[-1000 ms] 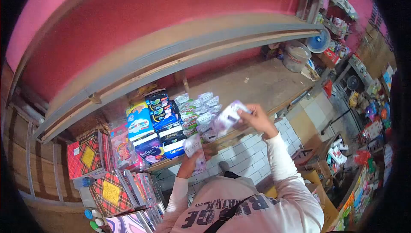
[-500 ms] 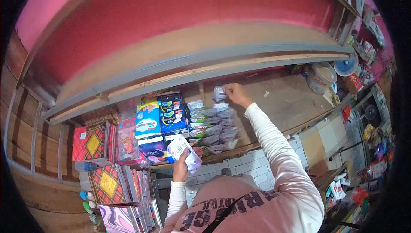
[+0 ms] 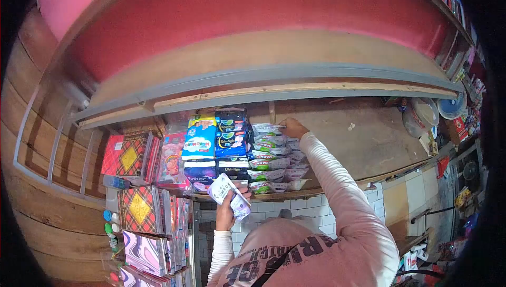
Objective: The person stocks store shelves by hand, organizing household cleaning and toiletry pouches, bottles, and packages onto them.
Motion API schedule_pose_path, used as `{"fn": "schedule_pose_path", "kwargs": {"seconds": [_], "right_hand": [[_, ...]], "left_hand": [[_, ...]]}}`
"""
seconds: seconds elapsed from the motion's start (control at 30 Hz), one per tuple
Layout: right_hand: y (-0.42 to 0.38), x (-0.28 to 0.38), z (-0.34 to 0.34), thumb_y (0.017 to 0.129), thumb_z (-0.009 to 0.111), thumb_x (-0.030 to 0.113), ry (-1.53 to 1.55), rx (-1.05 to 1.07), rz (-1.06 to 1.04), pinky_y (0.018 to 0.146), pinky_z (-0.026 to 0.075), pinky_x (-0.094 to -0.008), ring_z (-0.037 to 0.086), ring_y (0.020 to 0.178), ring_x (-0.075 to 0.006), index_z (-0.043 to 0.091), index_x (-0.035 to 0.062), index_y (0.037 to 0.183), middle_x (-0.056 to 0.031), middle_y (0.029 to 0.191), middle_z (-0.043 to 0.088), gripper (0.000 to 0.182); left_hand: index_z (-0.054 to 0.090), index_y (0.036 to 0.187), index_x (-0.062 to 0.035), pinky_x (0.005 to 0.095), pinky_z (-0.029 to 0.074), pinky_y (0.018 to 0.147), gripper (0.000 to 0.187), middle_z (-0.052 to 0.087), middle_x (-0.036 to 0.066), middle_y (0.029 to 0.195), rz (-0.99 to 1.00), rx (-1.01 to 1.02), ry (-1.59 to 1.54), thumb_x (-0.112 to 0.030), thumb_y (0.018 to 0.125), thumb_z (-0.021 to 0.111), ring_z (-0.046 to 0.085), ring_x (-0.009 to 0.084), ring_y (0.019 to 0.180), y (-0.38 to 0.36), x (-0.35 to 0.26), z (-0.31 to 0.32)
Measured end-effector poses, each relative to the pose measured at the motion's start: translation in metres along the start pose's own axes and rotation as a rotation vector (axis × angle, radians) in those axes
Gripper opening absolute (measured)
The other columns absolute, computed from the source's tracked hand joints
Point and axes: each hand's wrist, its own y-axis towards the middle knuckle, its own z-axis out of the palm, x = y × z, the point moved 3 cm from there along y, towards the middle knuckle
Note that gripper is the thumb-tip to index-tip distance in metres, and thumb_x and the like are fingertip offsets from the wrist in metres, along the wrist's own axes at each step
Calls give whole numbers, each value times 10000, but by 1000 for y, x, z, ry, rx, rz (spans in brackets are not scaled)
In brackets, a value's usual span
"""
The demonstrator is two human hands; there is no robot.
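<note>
My left hand [image 3: 225, 214] is closed around a white and purple pouch [image 3: 232, 197], held in front of the shelf edge. Stretched out to the back of the pouch rows, my right hand [image 3: 295, 128] has its fingers pinched at the edge of a pale pouch [image 3: 269, 128]. Its fingertips are partly hidden. Below that hand, green, white and purple pouches [image 3: 269, 164] stand in two tight columns running front to back. To their left are stacked packs of sanitary pads [image 3: 227, 138] and a blue and white pack [image 3: 200, 140].
Plaid-covered books [image 3: 127, 155] and more notebooks [image 3: 142, 250] are stacked at the left. The wooden shelf board [image 3: 363, 144] extends right to a bucket [image 3: 420, 115]. A grey metal-edged upper shelf [image 3: 274, 75] crosses above my right hand.
The view has shifted, so the goods appear farther right. My right hand has lowered the pouch it held up onto the back of the rows. The left hand still holds its pouch.
</note>
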Motion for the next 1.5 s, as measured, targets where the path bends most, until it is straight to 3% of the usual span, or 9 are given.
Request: {"fn": "schedule_pose_path", "kwargs": {"seconds": [0.4, 0.53, 0.63, 0.73, 0.87, 1.03, 1.3, 1.43, 1.5], "right_hand": [[-13, 4, -21, 862, 633, 141, 30, -117, -35, 802, 515, -354, 674, 862, -249, 676, 16, 1114, -168, 972, 708, 285], [-65, 47, -58, 891, 653, 170, 328, -122, -10, 843, 501, -322, 649, 932, -177, 651, -23, 1141, -111, 980, 716, 316], [-112, 85, -63, 918, 666, 233, 736, -17, -125, 862, 485, -297, 608, 972, -124, 628, -40, 1171, -74, 1034, 706, 374], [-152, 113, -54, 901, 688, 320, 636, 134, -223, 779, 494, -304, 601, 847, -125, 679, -1, 1085, -63, 888, 702, 370], [-187, 122, -53, 884, 708, 355, 399, 336, 5, 742, 493, -298, 603, 814, -125, 683, -10, 1038, -73, 883, 707, 396], [-212, 92, -78, 921, 670, 270, 321, 151, 25, 725, 506, -285, 616, 780, -103, 698, -11, 991, -48, 849, 716, 291], [-215, 74, -145, 966, 601, 237, 562, -293, 119, 568, 476, -225, 594, 695, -60, 709, 2, 972, 24, 771, 679, 259], [-180, 56, -161, 931, 625, 240, 181, -466, 191, 651, 496, -316, 628, 686, -153, 710, -10, 939, -88, 742, 692, 265], [-157, 52, -156, 896, 642, 211, 143, -515, 108, 750, 511, -389, 680, 781, -308, 709, -9, 964, -198, 860, 701, 241]], "left_hand": [[479, 1294, 43, 375, 562, 839, 415, 647, 204, 1146, -99, 42, -8, -240, 990, 485, 669, 291, 1011, 16, -3, 15], [522, 1246, 73, 358, 557, 801, 389, 673, 191, 1085, -250, 272, 161, -146, 926, 489, 681, 279, 963, 42, 3, 24], [544, 1202, 101, 372, 551, 810, 393, 675, 206, 1079, -282, 376, 355, -124, 889, 468, 681, 291, 955, 51, -6, 65], [508, 1242, 89, 370, 554, 819, 399, 672, 213, 1086, -427, 562, 342, -89, 888, 467, 686, 305, 954, 62, 4, 93], [468, 1294, 67, 375, 567, 838, 422, 668, 225, 1094, -514, 735, 387, -110, 911, 484, 687, 324, 967, 82, 29, 117], [502, 1291, 14, 337, 576, 787, 423, 675, 142, 1105, -589, 785, 283, -199, 939, 596, 692, 258, 959, 76, 30, 150], [514, 1275, 4, 313, 559, 851, 337, 649, 123, 1119, -260, 698, 367, -194, 1003, 541, 666, 206, 983, 86, 39, 118], [512, 1280, 13, 311, 545, 864, 312, 648, 118, 1142, -128, 641, 407, -145, 1010, 518, 652, 200, 1006, 80, 47, 96], [526, 1268, -7, 288, 533, 851, 293, 661, 81, 1141, -161, 617, 497, -146, 1010, 522, 643, 168, 1001, 77, 44, 85]]}}
